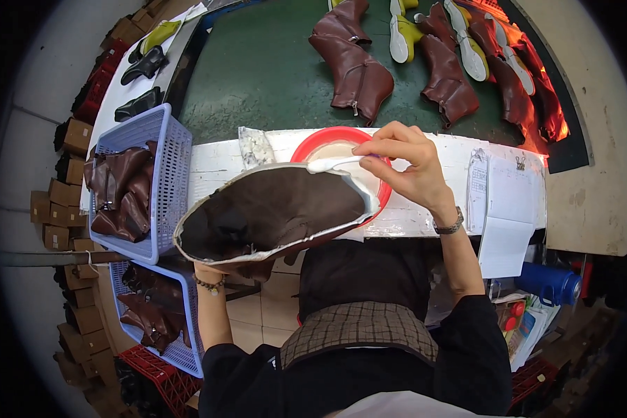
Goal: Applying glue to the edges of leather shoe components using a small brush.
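Note:
A brown leather boot upper (pixel 279 209) is held up in front of me, its open underside facing me and its rim coated white. My left hand (pixel 207 269) supports it from below at the left end; its fingers are hidden behind the leather. With thumb and fingers pinched, my right hand (pixel 414 164) grips a small brush (pixel 336 164), whose white-coated head touches the upper's far rim. Behind the upper stands a red bowl (pixel 302 148) of whitish paste, partly covered by it.
Brown boots (pixel 361 80), some with yellow-green lasts (pixel 405 36), lie on the green surface (pixel 258 66). Blue baskets (pixel 161 177) of brown uppers stand at left. A plastic bag (pixel 256 148), papers (pixel 510 191) and a blue bottle (pixel 547 282) are nearby.

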Demonstrator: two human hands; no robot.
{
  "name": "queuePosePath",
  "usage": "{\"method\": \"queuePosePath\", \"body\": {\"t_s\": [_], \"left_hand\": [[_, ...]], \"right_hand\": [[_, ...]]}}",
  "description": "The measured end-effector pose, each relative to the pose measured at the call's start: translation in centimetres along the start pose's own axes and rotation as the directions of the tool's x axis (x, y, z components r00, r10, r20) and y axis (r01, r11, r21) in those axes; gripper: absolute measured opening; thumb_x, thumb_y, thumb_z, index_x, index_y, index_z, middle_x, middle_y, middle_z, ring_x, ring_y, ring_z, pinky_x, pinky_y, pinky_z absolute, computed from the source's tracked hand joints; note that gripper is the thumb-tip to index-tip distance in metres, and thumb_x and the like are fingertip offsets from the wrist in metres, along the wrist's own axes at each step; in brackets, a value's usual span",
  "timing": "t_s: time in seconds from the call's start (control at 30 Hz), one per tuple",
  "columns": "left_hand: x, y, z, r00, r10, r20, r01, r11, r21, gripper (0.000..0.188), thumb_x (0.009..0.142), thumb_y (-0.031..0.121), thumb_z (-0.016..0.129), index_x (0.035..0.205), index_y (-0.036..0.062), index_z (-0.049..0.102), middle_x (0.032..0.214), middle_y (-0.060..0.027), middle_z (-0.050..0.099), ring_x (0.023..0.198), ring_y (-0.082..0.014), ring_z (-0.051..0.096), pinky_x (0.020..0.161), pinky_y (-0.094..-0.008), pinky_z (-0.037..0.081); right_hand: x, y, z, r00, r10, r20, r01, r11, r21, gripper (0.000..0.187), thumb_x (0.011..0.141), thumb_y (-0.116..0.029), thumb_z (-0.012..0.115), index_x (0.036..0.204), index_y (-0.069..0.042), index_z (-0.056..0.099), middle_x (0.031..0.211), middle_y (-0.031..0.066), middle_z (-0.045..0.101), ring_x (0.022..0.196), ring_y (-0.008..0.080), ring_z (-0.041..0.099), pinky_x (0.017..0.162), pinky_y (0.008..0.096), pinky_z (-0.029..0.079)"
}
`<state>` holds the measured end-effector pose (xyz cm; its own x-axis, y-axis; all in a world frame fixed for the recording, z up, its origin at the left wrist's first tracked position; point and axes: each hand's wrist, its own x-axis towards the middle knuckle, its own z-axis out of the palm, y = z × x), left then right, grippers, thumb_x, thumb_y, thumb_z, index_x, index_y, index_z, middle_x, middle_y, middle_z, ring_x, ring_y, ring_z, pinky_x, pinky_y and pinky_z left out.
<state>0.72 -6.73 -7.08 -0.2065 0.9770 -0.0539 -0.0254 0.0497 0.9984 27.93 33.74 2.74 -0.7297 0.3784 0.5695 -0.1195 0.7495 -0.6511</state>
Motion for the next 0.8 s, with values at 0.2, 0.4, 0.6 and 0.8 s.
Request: {"method": "queuePosePath", "body": {"t_s": [0.2, 0.4, 0.6, 0.8], "left_hand": [[-1.5, 0.1, -0.3, 0.994, 0.111, 0.004, -0.111, 0.991, 0.077, 0.08, 0.087, 0.028, 0.074, 0.155, 0.0033, 0.04, 0.148, -0.0152, 0.053, 0.117, -0.0237, 0.06, 0.101, -0.0393, 0.051], [4.4, 0.1, 1.8, 0.981, 0.18, 0.067, -0.188, 0.973, 0.136, 0.077, 0.09, 0.035, 0.07, 0.154, 0.0035, 0.041, 0.15, -0.0146, 0.052, 0.123, -0.025, 0.058, 0.105, -0.0407, 0.049], [5.6, 0.0, 3.8, 0.958, 0.271, 0.098, -0.286, 0.937, 0.201, 0.075, 0.093, 0.041, 0.065, 0.154, 0.0038, 0.041, 0.151, -0.014, 0.052, 0.129, -0.0263, 0.057, 0.109, -0.0421, 0.047], [8.0, 4.8, 7.6, 0.961, -0.264, 0.079, 0.275, 0.913, -0.303, 0.097, 0.081, 0.045, 0.078, 0.158, 0.0064, 0.034, 0.156, -0.0116, 0.046, 0.139, -0.0278, 0.047, 0.119, -0.042, 0.036]], "right_hand": [[-2.4, 0.1, -1.5, 0.989, 0.127, 0.07, -0.13, 0.991, 0.031, 0.016, 0.081, -0.006, 0.081, 0.097, -0.01, 0.081, 0.082, 0.001, 0.069, 0.073, 0.0116, 0.059, 0.071, 0.0298, 0.041], [0.7, 0.0, 0.4, 0.996, -0.002, 0.089, -0.008, 0.993, 0.115, 0.015, 0.083, -0.006, 0.079, 0.097, -0.01, 0.081, 0.086, 0.0012, 0.07, 0.079, 0.0136, 0.062, 0.08, 0.0312, 0.04], [2.2, -0.9, -0.5, 0.993, -0.088, 0.076, 0.079, 0.99, 0.112, 0.017, 0.081, -0.007, 0.081, 0.097, -0.011, 0.081, 0.088, 0.0008, 0.07, 0.084, 0.0142, 0.062, 0.083, 0.0312, 0.039], [2.5, -0.6, -1.9, 0.981, -0.146, 0.126, 0.143, 0.989, 0.033, 0.016, 0.078, -0.012, 0.084, 0.094, -0.013, 0.081, 0.087, -0.0022, 0.069, 0.084, 0.0126, 0.062, 0.083, 0.032, 0.036]]}}
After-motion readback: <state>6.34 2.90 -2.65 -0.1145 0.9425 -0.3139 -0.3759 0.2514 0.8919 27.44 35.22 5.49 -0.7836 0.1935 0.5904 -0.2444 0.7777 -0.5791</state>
